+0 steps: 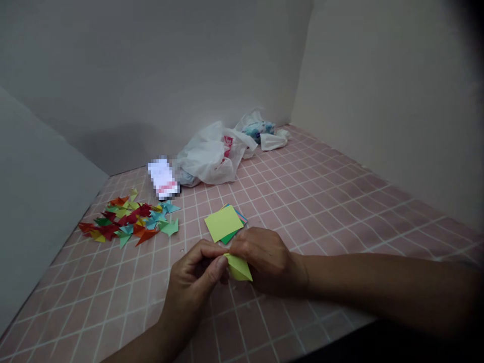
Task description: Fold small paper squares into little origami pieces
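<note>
- Yellow-green paper piece [239, 267]: partly folded, close to the near edge of the surface, about mid-width, held between both hands.
- Left hand [192, 282]: thumb and forefinger pinched narrow on the paper's left end.
- Right hand [266, 262]: fingers curled over it from the right, gripping.
- Step, as judged: a fold being creased, which calls for aligned edges under a firm pinch.
- Stack of square sheets [223, 223]: just beyond the hands.
- Folded coloured pieces [126, 222]: heaped near the left edge.
- Plastic bag [212, 156]: at the far edge.
- Surface [340, 201]: pink with a white grid.
- Walls [170, 75]: plain white, on three sides.

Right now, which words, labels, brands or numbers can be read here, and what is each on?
Nothing can be read.
White plastic bag: red print, too blurred to read.
White object beside it: pixelated, unreadable.
Blue-and-white wrapper at the back: print too small.
Folded yellow-green paper: no print.
</note>
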{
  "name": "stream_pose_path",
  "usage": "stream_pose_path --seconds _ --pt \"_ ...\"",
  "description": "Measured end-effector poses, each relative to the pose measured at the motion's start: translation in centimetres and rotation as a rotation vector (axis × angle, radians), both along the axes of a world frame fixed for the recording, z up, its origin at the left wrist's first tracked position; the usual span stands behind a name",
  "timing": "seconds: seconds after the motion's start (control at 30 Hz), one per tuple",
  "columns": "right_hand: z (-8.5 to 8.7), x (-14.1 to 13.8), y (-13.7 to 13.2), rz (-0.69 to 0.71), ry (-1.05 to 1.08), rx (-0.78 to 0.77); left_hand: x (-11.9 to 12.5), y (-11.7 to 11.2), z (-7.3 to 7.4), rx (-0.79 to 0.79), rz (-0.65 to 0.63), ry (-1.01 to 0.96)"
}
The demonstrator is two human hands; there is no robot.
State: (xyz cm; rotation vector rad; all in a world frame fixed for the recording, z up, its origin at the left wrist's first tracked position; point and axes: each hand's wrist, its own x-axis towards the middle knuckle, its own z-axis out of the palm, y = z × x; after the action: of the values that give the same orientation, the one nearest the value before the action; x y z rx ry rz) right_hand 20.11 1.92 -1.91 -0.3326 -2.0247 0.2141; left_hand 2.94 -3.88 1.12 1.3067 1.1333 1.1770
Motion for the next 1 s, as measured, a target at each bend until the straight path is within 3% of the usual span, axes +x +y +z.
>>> stream_pose_path --seconds 0.4,0.83,1.0 --pt "-0.5 0.0 -0.1 0.051 0.018 -0.072 -0.3 0.2 -0.2 0.008 -0.035 0.036" --pt "-0.3 0.0 0.3 0.204 0.081 -0.713 -1.2 0.9 -0.5 -0.101 -0.003 0.081" --pt "-0.3 0.0 0.3 0.251 0.097 -0.805 -1.1 1.1 -0.2 -0.075 -0.007 0.141"
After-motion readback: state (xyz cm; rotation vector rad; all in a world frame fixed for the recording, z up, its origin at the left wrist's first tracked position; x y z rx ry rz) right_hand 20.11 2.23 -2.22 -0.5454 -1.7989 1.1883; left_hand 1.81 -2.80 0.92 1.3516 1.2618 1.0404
